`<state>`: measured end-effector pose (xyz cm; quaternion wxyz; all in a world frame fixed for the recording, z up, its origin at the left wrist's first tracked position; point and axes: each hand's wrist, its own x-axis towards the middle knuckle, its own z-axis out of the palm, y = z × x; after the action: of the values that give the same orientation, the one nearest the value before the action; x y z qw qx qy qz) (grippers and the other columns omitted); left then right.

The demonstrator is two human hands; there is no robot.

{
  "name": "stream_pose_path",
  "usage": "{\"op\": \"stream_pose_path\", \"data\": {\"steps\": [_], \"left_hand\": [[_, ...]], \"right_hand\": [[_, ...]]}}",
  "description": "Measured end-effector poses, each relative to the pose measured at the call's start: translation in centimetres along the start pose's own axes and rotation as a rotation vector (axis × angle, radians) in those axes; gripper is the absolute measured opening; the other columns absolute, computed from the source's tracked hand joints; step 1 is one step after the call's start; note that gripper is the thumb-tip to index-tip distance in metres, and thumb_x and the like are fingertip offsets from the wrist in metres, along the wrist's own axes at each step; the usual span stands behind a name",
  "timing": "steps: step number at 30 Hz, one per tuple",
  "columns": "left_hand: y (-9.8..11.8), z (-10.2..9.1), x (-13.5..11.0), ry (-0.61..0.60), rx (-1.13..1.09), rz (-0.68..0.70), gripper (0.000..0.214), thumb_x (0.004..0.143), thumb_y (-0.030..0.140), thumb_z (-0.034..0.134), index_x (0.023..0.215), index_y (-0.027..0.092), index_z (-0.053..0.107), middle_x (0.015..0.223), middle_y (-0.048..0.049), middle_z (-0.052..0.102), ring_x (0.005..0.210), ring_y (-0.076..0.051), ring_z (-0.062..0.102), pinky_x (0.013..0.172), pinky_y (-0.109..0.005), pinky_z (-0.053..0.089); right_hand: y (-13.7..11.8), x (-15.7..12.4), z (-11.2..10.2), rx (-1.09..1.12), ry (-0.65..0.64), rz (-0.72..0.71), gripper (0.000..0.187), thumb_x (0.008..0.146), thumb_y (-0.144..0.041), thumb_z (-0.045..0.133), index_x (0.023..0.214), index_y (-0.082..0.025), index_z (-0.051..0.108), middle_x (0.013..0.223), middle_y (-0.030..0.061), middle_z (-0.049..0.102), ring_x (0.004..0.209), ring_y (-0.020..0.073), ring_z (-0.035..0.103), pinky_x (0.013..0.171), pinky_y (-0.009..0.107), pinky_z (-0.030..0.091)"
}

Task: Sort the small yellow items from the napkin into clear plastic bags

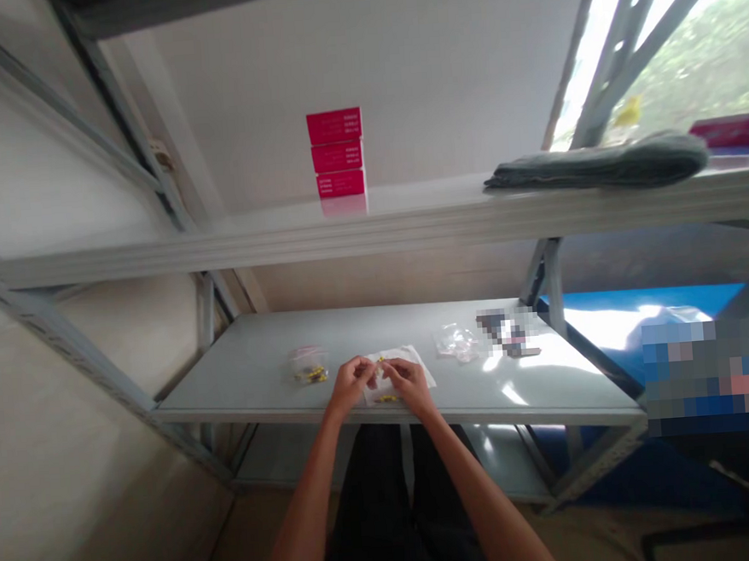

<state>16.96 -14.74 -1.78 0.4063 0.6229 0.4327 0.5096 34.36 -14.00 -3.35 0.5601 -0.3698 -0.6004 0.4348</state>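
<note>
Over a white cloth or sheet (422, 364) near the shelf's front edge, my left hand (353, 379) and my right hand (408, 381) are brought close together, fingers pinched. A small yellow piece (381, 361) shows between their fingertips; its exact kind is too small to tell. Just below the hands, more small yellow pieces (388, 398) lie on the white sheet. To the left of my left hand sits a clear plastic bag (307, 356) with yellow pieces in it. Another clear plastic bag (457, 341) lies to the right of the sheet.
Three stacked red boxes (338, 156) stand on the upper shelf (250, 246), with a folded grey cloth (597, 165) at its right. Blurred-out items (506, 331) lie on the lower shelf (240, 375). A metal post (553, 289) rises at the right, beyond it a blue surface (600, 299).
</note>
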Motion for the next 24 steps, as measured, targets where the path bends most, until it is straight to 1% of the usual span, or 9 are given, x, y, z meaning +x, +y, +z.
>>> {"op": "stream_pose_path", "data": {"steps": [2, 4, 8, 11, 13, 16, 19, 21, 24], "left_hand": [[0.8, -2.6, 0.9, -0.010, 0.025, -0.029, 0.038, 0.083, 0.055, 0.067, 0.082, 0.017, 0.064, 0.060, 0.0019, 0.060, 0.052, -0.012, 0.054, 0.057, -0.024, 0.044], [1.0, -5.8, 2.0, 0.022, 0.083, -0.066, 0.038, 0.080, 0.055, 0.068, 0.081, 0.017, 0.066, 0.057, 0.0026, 0.059, 0.046, -0.011, 0.050, 0.051, -0.023, 0.040], [-0.3, -11.6, 4.0, 0.179, 0.381, -0.092, 0.039, 0.073, 0.056, 0.067, 0.078, 0.017, 0.070, 0.056, -0.0010, 0.062, 0.049, -0.015, 0.055, 0.051, -0.025, 0.041], [-1.6, -13.8, 4.6, 0.242, 0.569, -0.097, 0.029, 0.071, 0.048, 0.068, 0.076, 0.020, 0.073, 0.062, -0.0038, 0.068, 0.063, -0.021, 0.063, 0.065, -0.030, 0.049], [-1.9, -14.2, 4.5, 0.271, 0.634, -0.079, 0.021, 0.069, 0.038, 0.071, 0.082, 0.021, 0.076, 0.076, -0.0064, 0.073, 0.078, -0.024, 0.066, 0.078, -0.035, 0.052], [-1.6, -13.4, 3.7, 0.391, 0.889, 0.030, 0.027, 0.073, 0.026, 0.069, 0.098, 0.023, 0.079, 0.104, -0.0114, 0.072, 0.104, -0.030, 0.062, 0.097, -0.043, 0.047], [-1.3, -11.4, 2.5, 0.506, 1.099, 0.084, 0.027, 0.084, 0.023, 0.060, 0.105, 0.022, 0.078, 0.117, -0.0143, 0.068, 0.116, -0.034, 0.055, 0.100, -0.048, 0.045], [-1.6, -10.0, 1.8, 0.471, 1.140, 0.101, 0.028, 0.091, 0.023, 0.053, 0.103, 0.022, 0.078, 0.114, -0.0134, 0.070, 0.114, -0.033, 0.058, 0.100, -0.049, 0.045], [-3.1, -8.8, 1.0, 0.318, 1.162, 0.148, 0.032, 0.098, 0.030, 0.046, 0.106, 0.021, 0.076, 0.116, -0.0123, 0.073, 0.116, -0.030, 0.060, 0.106, -0.048, 0.042]], "right_hand": [[0.2, 0.1, 0.0, 0.094, -0.004, 0.030, 0.045, 0.085, -0.058, 0.068, 0.104, -0.017, 0.073, 0.068, 0.0008, 0.063, 0.051, 0.0107, 0.044, 0.049, 0.024, 0.034], [0.4, 0.1, 0.1, 0.152, 0.017, 0.050, 0.048, 0.087, -0.059, 0.064, 0.110, -0.017, 0.071, 0.071, 0.0010, 0.063, 0.049, 0.0099, 0.041, 0.046, 0.023, 0.033], [0.3, 0.0, 0.2, 0.112, 0.023, 0.033, 0.043, 0.089, -0.059, 0.061, 0.094, -0.018, 0.073, 0.071, 0.0027, 0.065, 0.050, 0.0110, 0.043, 0.048, 0.025, 0.037], [0.0, -0.2, 0.2, 0.029, 0.027, 0.019, 0.042, 0.088, -0.060, 0.062, 0.081, -0.019, 0.071, 0.069, 0.0037, 0.065, 0.052, 0.0127, 0.046, 0.049, 0.027, 0.040], [-0.2, -0.3, 0.1, 0.000, 0.044, 0.013, 0.044, 0.088, -0.061, 0.060, 0.080, -0.019, 0.071, 0.067, 0.0035, 0.064, 0.052, 0.0137, 0.046, 0.049, 0.028, 0.040], [-0.4, -0.5, 0.2, -0.030, 0.076, -0.001, 0.044, 0.089, -0.061, 0.057, 0.080, -0.019, 0.069, 0.063, 0.0026, 0.062, 0.051, 0.0142, 0.046, 0.049, 0.027, 0.040], [-0.5, -0.8, -0.1, -0.078, 0.127, -0.013, 0.043, 0.091, -0.057, 0.055, 0.083, -0.018, 0.070, 0.062, 0.0023, 0.061, 0.051, 0.0147, 0.047, 0.050, 0.027, 0.039], [-0.6, -1.0, -1.2, -0.164, 0.184, -0.031, 0.041, 0.092, -0.053, 0.053, 0.088, -0.017, 0.072, 0.063, 0.0030, 0.063, 0.053, 0.0159, 0.051, 0.053, 0.028, 0.041], [-0.7, -0.4, -5.0, -0.446, 0.355, -0.090, 0.036, 0.093, -0.043, 0.050, 0.094, -0.015, 0.073, 0.075, 0.0080, 0.070, 0.065, 0.0200, 0.060, 0.067, 0.032, 0.048]]}}
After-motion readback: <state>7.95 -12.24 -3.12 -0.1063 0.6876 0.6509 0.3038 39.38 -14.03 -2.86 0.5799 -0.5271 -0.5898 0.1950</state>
